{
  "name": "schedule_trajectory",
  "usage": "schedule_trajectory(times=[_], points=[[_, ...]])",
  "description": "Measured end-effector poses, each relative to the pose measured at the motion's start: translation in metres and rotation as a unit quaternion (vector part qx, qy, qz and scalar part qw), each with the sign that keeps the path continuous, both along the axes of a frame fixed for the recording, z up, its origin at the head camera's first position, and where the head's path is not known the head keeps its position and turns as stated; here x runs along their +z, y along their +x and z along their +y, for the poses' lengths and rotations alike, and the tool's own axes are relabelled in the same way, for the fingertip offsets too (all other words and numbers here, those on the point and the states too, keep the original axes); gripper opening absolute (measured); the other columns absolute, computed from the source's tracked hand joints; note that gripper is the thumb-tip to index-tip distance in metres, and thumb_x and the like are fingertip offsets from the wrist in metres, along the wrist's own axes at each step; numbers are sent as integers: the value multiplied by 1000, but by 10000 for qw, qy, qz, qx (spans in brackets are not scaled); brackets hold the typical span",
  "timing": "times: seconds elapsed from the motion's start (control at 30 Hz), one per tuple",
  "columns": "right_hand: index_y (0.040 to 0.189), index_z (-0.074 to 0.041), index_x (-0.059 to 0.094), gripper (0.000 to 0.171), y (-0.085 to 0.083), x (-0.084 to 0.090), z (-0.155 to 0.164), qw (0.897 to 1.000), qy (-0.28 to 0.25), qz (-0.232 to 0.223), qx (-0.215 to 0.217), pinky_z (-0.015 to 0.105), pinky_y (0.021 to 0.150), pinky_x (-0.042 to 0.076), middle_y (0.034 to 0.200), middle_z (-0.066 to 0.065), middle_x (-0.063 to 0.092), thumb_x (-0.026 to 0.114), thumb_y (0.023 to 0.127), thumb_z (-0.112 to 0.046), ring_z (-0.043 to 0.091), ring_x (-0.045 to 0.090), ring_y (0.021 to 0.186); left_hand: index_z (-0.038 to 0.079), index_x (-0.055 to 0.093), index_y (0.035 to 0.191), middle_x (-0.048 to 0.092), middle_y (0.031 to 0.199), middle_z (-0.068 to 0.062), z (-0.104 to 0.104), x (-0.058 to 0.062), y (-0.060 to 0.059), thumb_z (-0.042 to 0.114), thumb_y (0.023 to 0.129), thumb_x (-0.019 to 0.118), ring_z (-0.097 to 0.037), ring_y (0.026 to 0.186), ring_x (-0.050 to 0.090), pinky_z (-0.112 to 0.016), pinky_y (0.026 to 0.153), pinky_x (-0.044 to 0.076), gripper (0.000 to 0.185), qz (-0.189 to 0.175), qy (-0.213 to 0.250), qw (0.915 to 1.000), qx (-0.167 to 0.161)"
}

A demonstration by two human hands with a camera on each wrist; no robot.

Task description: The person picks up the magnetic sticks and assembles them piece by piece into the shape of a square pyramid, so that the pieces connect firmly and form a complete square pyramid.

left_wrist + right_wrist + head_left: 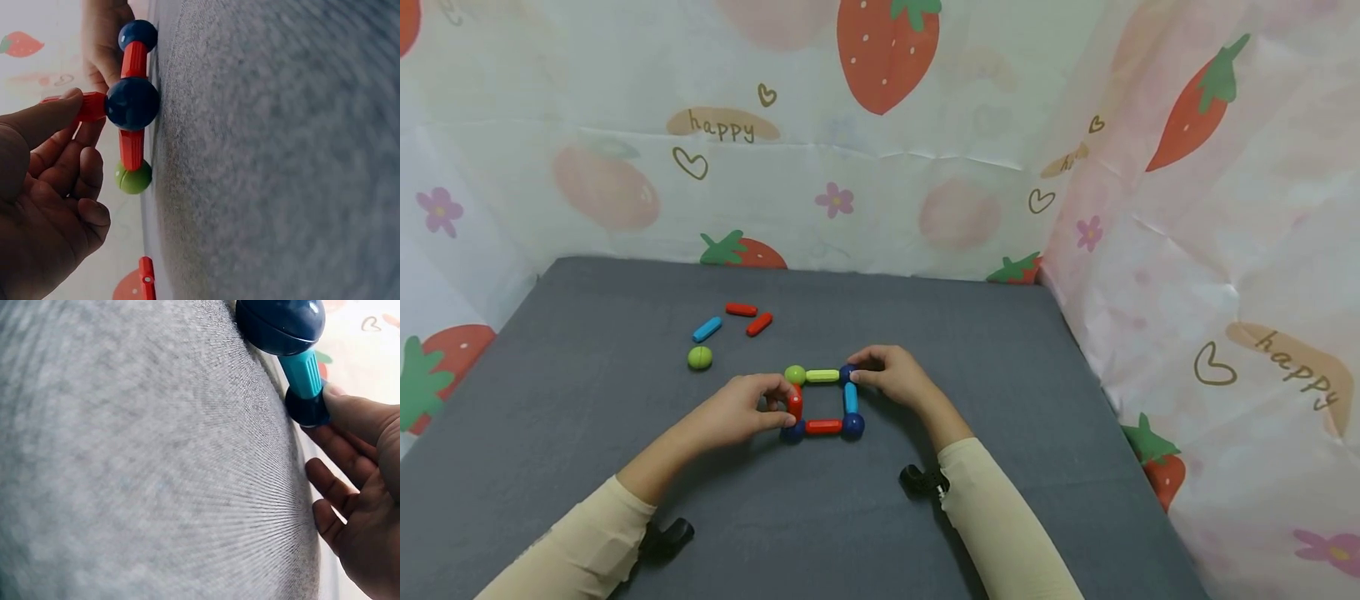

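A square of magnetic balls and rods lies flat on the table. At its near left corner, a dark blue ball point(133, 104) carries an upright red rod point(94, 107), pinched by my left hand point(741, 407) between thumb and fingers. My right hand point(891, 377) grips the far right dark blue ball point(306, 410) with thumb and fingertips. A blue rod point(851, 398) links that ball to the near right dark blue ball point(852, 426). Along the near side runs a red rod point(823, 427); a yellow-green rod point(822, 376) joins the green ball point(794, 375) at the far left corner.
Loose pieces lie farther back on the left: a green ball point(700, 358), a blue rod point(707, 329) and two red rods point(741, 309). Grey cloth covers the table point(1000, 517). A strawberry-print curtain point(880, 175) hangs behind and along the sides.
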State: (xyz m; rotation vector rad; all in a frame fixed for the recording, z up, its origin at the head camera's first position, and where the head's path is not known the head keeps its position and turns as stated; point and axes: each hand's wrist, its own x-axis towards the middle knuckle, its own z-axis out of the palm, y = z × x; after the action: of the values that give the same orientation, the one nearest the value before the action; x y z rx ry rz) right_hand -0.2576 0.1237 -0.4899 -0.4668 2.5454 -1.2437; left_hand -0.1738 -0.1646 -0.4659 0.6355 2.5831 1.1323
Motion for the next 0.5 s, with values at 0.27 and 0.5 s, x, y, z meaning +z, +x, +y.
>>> schedule_trajectory(times=[0.27, 0.5], points=[[116, -24, 76, 22, -1, -2, 0, 10000, 25, -33, -48, 43, 101, 50, 117, -5, 72, 75, 95, -30, 16, 63, 111, 24, 69, 113, 67, 106, 5, -8, 1, -8, 30, 92, 79, -16, 96, 60, -34, 81, 52, 24, -111, 64, 9996, -266], [117, -24, 76, 23, -3, -3, 0, 9999, 89, 37, -38, 42, 101, 50, 117, -5, 72, 75, 95, -30, 16, 63, 111, 20, 68, 119, 69, 115, 2, -16, 6, -26, 25, 92, 80, -19, 102, 60, -33, 82, 55, 30, -127, 156, 9994, -291]])
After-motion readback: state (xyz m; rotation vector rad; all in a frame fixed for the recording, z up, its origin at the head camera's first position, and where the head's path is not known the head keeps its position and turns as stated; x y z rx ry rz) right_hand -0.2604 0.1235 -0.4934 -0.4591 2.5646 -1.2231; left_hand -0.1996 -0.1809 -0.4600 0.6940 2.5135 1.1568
